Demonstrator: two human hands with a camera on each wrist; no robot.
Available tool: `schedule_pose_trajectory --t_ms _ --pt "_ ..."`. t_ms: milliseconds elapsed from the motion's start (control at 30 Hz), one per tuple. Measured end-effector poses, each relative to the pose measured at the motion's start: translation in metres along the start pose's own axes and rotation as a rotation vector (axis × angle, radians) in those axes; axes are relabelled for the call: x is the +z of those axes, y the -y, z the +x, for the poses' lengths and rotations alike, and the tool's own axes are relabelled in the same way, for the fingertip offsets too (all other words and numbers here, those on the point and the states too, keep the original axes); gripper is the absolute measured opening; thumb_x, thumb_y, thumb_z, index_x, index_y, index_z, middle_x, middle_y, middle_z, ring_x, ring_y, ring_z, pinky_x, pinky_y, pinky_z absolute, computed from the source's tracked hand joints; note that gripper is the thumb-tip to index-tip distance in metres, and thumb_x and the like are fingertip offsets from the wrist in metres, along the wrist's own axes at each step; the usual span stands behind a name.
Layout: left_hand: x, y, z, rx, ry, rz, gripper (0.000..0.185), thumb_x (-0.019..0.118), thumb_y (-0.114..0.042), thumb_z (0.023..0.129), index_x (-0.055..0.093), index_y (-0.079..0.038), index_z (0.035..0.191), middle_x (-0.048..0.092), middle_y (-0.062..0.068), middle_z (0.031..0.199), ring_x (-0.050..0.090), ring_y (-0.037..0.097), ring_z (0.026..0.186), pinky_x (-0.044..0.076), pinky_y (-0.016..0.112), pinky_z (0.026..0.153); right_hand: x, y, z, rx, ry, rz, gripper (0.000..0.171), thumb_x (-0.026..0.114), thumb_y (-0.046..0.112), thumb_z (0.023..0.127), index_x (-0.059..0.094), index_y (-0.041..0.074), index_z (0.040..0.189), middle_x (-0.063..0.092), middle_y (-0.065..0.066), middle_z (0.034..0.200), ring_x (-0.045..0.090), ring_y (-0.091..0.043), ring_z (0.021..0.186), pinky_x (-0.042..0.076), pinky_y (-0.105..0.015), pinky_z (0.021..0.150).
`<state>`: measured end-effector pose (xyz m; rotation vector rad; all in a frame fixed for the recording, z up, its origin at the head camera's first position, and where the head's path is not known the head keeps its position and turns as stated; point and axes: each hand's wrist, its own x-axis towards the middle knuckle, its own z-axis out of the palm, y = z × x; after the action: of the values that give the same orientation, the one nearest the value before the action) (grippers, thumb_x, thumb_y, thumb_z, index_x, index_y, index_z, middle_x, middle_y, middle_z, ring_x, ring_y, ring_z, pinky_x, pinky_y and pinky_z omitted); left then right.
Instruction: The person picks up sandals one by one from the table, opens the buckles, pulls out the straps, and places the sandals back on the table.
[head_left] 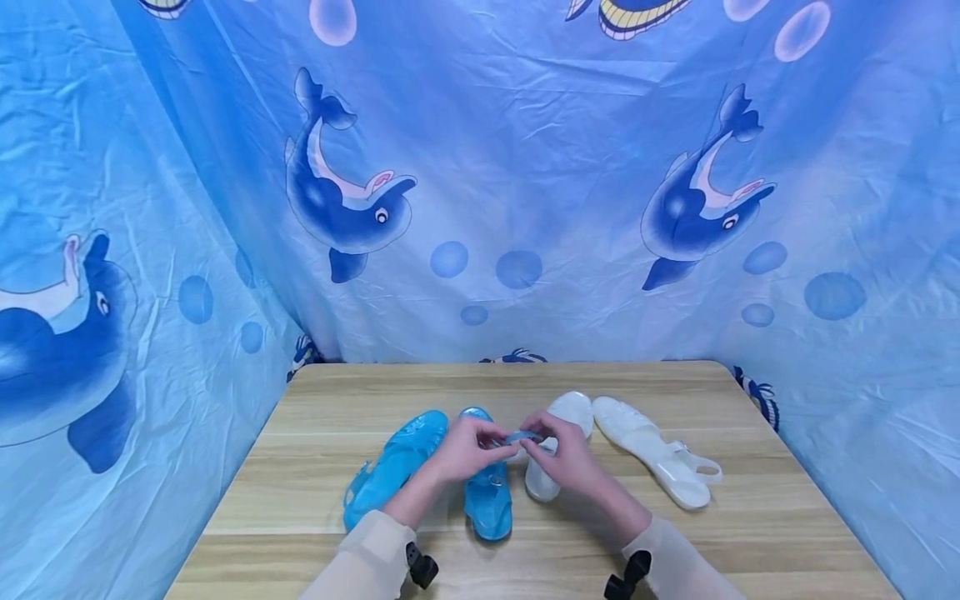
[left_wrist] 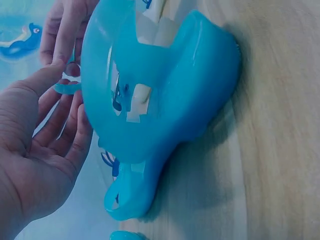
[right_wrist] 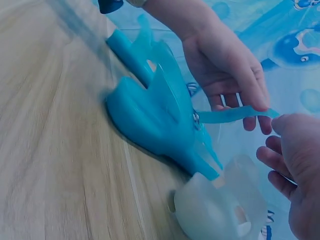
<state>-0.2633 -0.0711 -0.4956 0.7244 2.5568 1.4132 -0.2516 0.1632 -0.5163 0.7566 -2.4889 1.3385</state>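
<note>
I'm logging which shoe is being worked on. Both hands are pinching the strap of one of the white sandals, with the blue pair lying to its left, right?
Not quite. In the head view the left hand and right hand pinch the blue strap of a blue sandal; the right wrist view confirms it. The white sandals lie to the right.

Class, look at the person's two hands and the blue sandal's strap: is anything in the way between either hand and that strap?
Nothing visible. The left hand and right hand both already pinch the strap of the blue sandal. The white sandal lies beside it, under the right hand, not between.
</note>
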Motion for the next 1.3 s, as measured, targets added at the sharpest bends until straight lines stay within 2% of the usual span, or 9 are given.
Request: schedule_pose_trajectory --t_ms 167,333,533,633,767,900,1000,1167,1300 --pt "0.000 0.003 -0.006 -0.023 0.022 0.027 0.026 0.081 -0.030 0.097 0.083 -0.016 0.118 0.079 -0.003 0.101 0.066 0.012 0.084 0.056 0.023 0.072 -0.009 -0.007 -0.005 0.023 -0.040 -0.002 0.014 0.079 0.012 0.096 0.071 0.021 0.103 0.073 0.010 0.094 0.068 -0.006 0.089 0.061 -0.041 0.086" --pt "-0.006 0.008 -0.018 -0.040 0.071 0.075 0.019 0.081 -0.018 0.095 0.084 -0.008 0.110 0.078 -0.002 0.092 0.066 0.011 0.078 0.055 0.023 0.067 -0.015 -0.015 -0.011 0.039 -0.045 -0.046 0.018 0.080 0.006 0.089 0.071 0.020 0.095 0.069 0.013 0.087 0.064 -0.007 0.085 0.055 -0.028 0.081" --pt "-0.012 0.012 -0.030 -0.085 0.130 0.127 0.014 0.083 -0.017 0.091 0.084 -0.009 0.102 0.077 -0.006 0.086 0.068 0.006 0.077 0.057 0.022 0.069 -0.018 -0.021 -0.014 0.016 -0.012 -0.103 0.019 0.078 0.004 0.081 0.068 0.020 0.087 0.066 0.012 0.081 0.061 -0.009 0.079 0.053 -0.025 0.072" --pt "-0.012 0.013 -0.032 -0.088 0.149 0.155 0.010 0.084 -0.018 0.091 0.084 -0.013 0.099 0.077 -0.007 0.085 0.067 0.004 0.077 0.057 0.022 0.070 -0.018 -0.022 -0.015 -0.013 -0.001 -0.187 0.020 0.078 0.006 0.078 0.067 0.021 0.085 0.066 0.012 0.081 0.061 -0.010 0.081 0.053 -0.027 0.074" --pt "-0.012 0.014 -0.033 -0.087 0.160 0.167 0.006 0.085 -0.021 0.092 0.084 -0.017 0.097 0.076 -0.010 0.084 0.066 0.004 0.076 0.057 0.022 0.068 -0.017 -0.013 -0.014 -0.051 0.031 -0.298 0.021 0.078 0.010 0.076 0.070 0.021 0.091 0.068 0.013 0.088 0.061 -0.011 0.092 0.049 -0.038 0.087" --pt "-0.013 0.016 -0.032 -0.088 0.145 0.149 0.005 0.084 -0.023 0.093 0.085 -0.018 0.095 0.076 -0.010 0.083 0.067 0.004 0.074 0.057 0.022 0.067 -0.011 0.007 -0.004 -0.092 0.143 -0.309 0.016 0.077 0.015 0.090 0.076 0.021 0.104 0.072 0.012 0.102 0.064 -0.010 0.102 0.054 -0.043 0.095" --pt "-0.013 0.017 -0.031 -0.074 0.129 0.163 0.008 0.084 -0.025 0.093 0.085 -0.018 0.096 0.078 -0.010 0.084 0.066 0.002 0.076 0.056 0.022 0.066 -0.003 0.022 0.008 -0.111 0.280 -0.278 0.013 0.076 0.019 0.098 0.080 0.019 0.111 0.077 0.010 0.107 0.069 -0.012 0.105 0.059 -0.040 0.095" --pt "-0.012 0.016 -0.030 -0.071 0.107 0.178 0.011 0.085 -0.027 0.092 0.086 -0.017 0.098 0.080 -0.008 0.087 0.065 0.003 0.077 0.053 0.022 0.063 0.010 0.030 0.021 -0.110 0.466 -0.243 0.010 0.076 0.021 0.100 0.081 0.019 0.108 0.080 0.007 0.105 0.072 -0.013 0.100 0.060 -0.033 0.091" --pt "-0.011 0.012 -0.031 -0.078 0.099 0.162 0.013 0.085 -0.024 0.092 0.086 -0.015 0.100 0.081 -0.005 0.090 0.065 0.005 0.078 0.052 0.021 0.063 0.015 0.027 0.023 -0.050 0.527 -0.182 0.005 0.078 0.024 0.099 0.079 0.026 0.103 0.079 0.012 0.102 0.073 -0.004 0.099 0.059 -0.024 0.089"
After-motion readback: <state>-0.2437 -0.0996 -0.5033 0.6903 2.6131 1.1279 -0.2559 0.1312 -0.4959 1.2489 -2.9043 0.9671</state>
